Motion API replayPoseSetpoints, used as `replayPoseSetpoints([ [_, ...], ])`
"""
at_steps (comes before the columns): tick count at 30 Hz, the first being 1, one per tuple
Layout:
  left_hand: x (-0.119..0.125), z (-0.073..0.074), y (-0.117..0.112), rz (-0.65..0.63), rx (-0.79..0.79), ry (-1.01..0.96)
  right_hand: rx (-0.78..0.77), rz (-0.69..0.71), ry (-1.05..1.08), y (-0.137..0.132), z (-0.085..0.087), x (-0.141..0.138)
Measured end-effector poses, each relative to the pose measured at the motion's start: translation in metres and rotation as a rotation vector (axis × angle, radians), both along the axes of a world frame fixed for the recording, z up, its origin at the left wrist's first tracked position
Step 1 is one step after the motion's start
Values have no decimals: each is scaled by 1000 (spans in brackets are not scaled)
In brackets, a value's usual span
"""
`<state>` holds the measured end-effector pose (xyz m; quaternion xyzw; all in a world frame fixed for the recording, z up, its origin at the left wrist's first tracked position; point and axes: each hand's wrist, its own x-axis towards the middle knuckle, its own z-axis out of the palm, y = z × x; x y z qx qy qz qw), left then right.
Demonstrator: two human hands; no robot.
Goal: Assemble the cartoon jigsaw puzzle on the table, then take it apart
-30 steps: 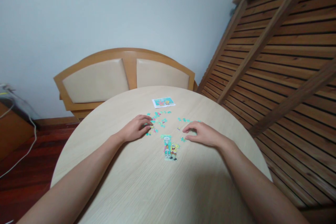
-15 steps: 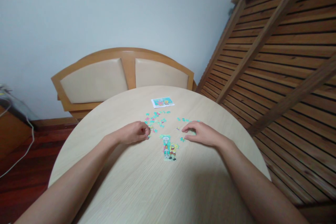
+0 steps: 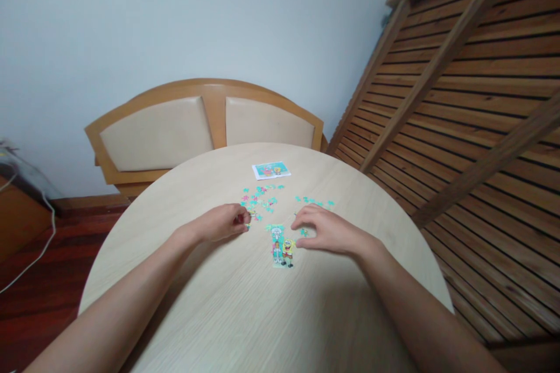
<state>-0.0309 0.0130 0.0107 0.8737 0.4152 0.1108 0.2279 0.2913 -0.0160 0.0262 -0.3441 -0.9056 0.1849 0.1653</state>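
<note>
A partly joined cartoon jigsaw strip (image 3: pixel 281 245) lies in the middle of the round pale wood table (image 3: pixel 245 315). Loose teal and pink puzzle pieces (image 3: pixel 262 201) are scattered just beyond it. My left hand (image 3: pixel 223 222) rests on the table left of the strip, fingers curled and pinched on a small puzzle piece at the fingertips. My right hand (image 3: pixel 321 228) is arched over the table right of the strip, thumb and fingers spread around a teal piece (image 3: pixel 303 232) without gripping it.
A small reference picture card (image 3: pixel 271 170) lies at the table's far side. A wooden bench with two cream cushions (image 3: pixel 205 125) stands behind the table. Slatted wooden frames (image 3: pixel 472 99) lean at the right. Cables (image 3: pixel 30 256) trail over the red floor at the left.
My left hand drew back from the loose pieces and closed its fingers on one. My right hand slid left toward the joined strip.
</note>
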Motion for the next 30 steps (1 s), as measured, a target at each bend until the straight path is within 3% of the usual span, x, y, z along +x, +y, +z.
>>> replayPoseSetpoints([
  [6,0,2,-2,-16,-5,5,-19,56,-21,-11,-4,-21],
  [14,-1,2,-2,4,-54,2,7,66,-25,-10,-7,-26],
  [18,0,3,-1,-54,-73,-17,13,72,-16,-9,-8,-27],
  [26,30,1,-16,4,-150,-326,58,4,110,-8,-9,-35],
  [30,50,-4,-25,4,-213,-458,-6,-51,244,-11,-10,-39],
])
